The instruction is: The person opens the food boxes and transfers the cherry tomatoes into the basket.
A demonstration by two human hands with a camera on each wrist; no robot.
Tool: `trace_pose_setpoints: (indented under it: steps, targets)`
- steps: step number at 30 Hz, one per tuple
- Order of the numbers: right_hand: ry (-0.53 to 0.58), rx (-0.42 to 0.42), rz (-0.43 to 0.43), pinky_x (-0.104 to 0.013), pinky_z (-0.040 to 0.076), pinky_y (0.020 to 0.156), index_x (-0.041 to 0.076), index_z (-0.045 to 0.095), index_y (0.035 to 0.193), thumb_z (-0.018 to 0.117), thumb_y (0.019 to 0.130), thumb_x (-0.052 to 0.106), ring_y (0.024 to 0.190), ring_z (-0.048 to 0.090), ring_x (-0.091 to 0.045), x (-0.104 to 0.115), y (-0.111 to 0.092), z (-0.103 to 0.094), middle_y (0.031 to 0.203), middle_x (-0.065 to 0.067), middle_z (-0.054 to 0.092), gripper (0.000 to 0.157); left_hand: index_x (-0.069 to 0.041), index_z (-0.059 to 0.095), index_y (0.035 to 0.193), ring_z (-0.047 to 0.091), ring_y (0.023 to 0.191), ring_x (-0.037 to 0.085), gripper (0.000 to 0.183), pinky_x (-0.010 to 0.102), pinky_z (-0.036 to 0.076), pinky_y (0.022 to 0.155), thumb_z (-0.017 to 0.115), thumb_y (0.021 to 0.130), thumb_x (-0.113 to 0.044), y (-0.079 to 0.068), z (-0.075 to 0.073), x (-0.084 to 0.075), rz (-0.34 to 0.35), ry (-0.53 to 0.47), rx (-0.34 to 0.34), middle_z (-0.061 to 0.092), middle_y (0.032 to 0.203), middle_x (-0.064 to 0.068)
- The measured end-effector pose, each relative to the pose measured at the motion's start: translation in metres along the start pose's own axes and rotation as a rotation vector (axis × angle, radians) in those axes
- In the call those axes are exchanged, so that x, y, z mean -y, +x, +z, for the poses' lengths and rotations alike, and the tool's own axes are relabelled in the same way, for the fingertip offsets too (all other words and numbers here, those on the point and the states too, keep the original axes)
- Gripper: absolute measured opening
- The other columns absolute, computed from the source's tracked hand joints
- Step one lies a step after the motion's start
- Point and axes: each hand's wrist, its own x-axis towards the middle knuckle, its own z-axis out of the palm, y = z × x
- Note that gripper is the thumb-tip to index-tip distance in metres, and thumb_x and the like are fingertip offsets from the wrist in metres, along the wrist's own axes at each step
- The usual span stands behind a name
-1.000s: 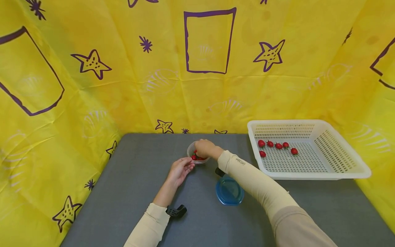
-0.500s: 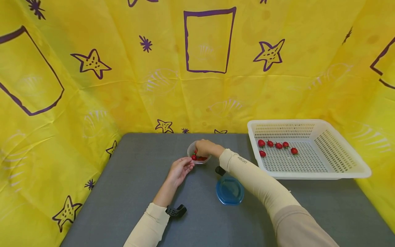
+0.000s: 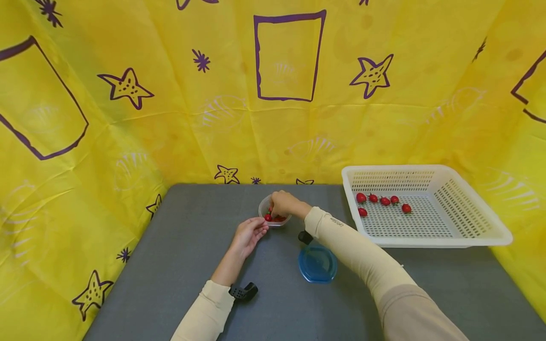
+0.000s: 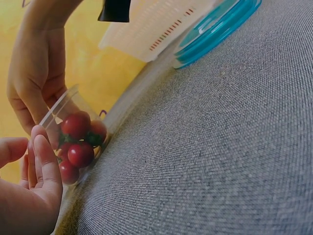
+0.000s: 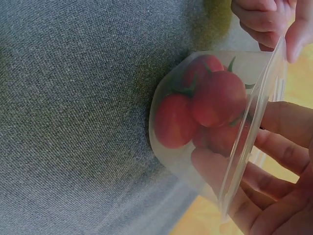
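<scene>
A small clear plastic container (image 5: 195, 183) stands on the grey table with several red cherry tomatoes (image 5: 220, 98) inside. My left hand (image 3: 248, 235) holds its near left rim; in the left wrist view the left hand (image 4: 32, 191) has fingers against the wall. From the right, my right hand (image 3: 286, 204) reaches over the rim into the container. In the right wrist view, the right hand (image 5: 279, 191) has fingers on either side of a low tomato (image 5: 226, 138); whether they pinch it is unclear. A round blue lid (image 3: 317, 264) lies under the right forearm.
At the right back stands a white perforated basket (image 3: 431, 242) with several cherry tomatoes (image 3: 385, 201) at its left end. Yellow patterned cloth (image 3: 281, 137) hangs behind and beside the grey table (image 3: 170, 246).
My right hand has shifted slightly within the container, showing a little more of the tomatoes beneath it. The left hand, lid and basket stay where they were.
</scene>
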Motion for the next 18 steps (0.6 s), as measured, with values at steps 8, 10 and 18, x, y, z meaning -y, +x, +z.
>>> trace_pose_setpoints:
  steps: [8,10,18]
  targets:
    - [0.022,-0.028,0.000,-0.021,0.044,0.052,0.006,0.068,0.081,0.073,0.084,0.012,0.060,0.053,-0.014,-0.001,-0.003,-0.004,0.072,-0.003,0.060,0.009,-0.008,0.061,0.084,0.064,0.065,0.006,0.015,0.018,0.053,0.064,0.054,0.096,-0.003,0.001,0.000,-0.001,0.003,0.014,0.007,0.065,0.070,-0.003]
    - [0.025,-0.033,0.002,-0.021,0.044,0.052,0.007,0.068,0.080,0.072,0.085,0.012,0.060,0.053,-0.014,-0.001,-0.003,-0.005,0.072,-0.003,0.060,0.008,-0.008,0.061,0.084,0.064,0.065,0.006,0.014,0.018,0.053,0.064,0.054,0.096,-0.003,0.001,0.000,-0.001,0.001,0.012,0.010,0.065,0.070,-0.003]
    - [0.000,-0.060,-0.073,-0.022,0.047,0.059,0.006,0.072,0.085,0.074,0.084,0.015,0.064,0.055,-0.013,-0.006,-0.005,-0.017,0.078,-0.004,0.069,0.009,-0.006,0.060,0.087,0.064,0.066,0.007,0.011,0.018,0.053,0.064,0.054,0.096,-0.003,0.002,-0.001,-0.001,0.006,0.018,0.015,0.065,0.072,-0.002]
